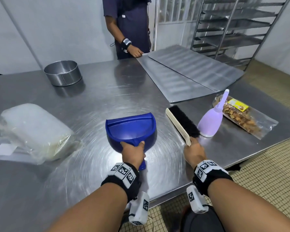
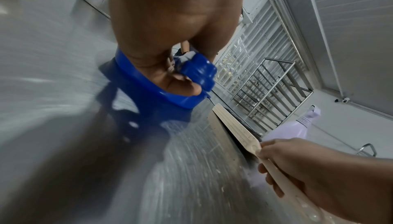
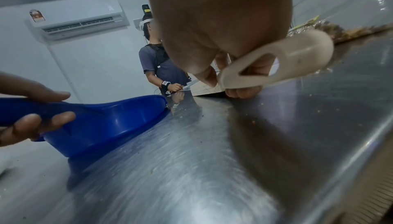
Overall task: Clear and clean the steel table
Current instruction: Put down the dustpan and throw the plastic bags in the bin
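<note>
Wooden brush (image 1: 181, 124), bristles rightward, lengthwise away.

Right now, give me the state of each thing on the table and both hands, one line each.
blue dustpan: gripped by left hand, mouth facing away
brush: handle held in right hand, bristles on steel table
purple bottle: upright, capped
snack bag: lying flat
round tin: upright
</note>
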`<state>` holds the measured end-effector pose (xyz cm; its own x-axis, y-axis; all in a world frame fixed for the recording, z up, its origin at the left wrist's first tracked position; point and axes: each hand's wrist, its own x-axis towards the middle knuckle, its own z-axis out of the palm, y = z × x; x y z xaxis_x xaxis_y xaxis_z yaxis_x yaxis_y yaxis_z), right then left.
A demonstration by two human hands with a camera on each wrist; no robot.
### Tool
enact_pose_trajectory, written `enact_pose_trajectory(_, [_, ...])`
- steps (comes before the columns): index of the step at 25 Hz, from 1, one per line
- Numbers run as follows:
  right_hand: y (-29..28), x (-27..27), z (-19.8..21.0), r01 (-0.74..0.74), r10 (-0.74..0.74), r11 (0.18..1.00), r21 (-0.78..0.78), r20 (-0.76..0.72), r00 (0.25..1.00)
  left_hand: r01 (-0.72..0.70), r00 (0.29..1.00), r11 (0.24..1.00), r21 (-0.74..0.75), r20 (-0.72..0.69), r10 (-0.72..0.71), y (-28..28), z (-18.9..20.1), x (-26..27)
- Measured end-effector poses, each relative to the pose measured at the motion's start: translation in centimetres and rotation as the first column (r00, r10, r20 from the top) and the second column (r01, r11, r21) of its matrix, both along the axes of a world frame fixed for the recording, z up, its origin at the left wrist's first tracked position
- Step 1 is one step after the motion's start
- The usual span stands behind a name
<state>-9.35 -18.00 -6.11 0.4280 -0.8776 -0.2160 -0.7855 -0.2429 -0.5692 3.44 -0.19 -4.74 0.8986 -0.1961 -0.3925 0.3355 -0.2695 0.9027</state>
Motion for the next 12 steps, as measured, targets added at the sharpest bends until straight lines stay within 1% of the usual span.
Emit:
enact_pose_trajectory(4, [-0.2,0.1,0.0,-0.026,0.027,1.000,0.007,-0.026,0.999,0.034,0.999,0.998,-0.047,-0.037,-0.036,-1.1,-0.3,-0.6])
enact_pose_trajectory(9, [-0.1,0.0,0.2,-0.064,0.065,0.998,0.003,-0.075,0.995,0.061,0.997,0.998,-0.026,-0.053,-0.062,-1.6,-0.3,-1.0])
enact_pose_trajectory(10, [0.0,0.0,0.3,-0.066,0.067,0.998,0.010,-0.089,0.994,0.066,0.997,0.998,-0.001,-0.051,-0.066,-1.5,-0.1,-1.1])
enact_pose_trajectory(12, [0.1,0.1,0.8,-0.076,0.076,0.997,0.003,-0.118,0.990,0.084,0.997,0.989,0.118,-0.012,-0.083,-0.9,0.3,-1.0])
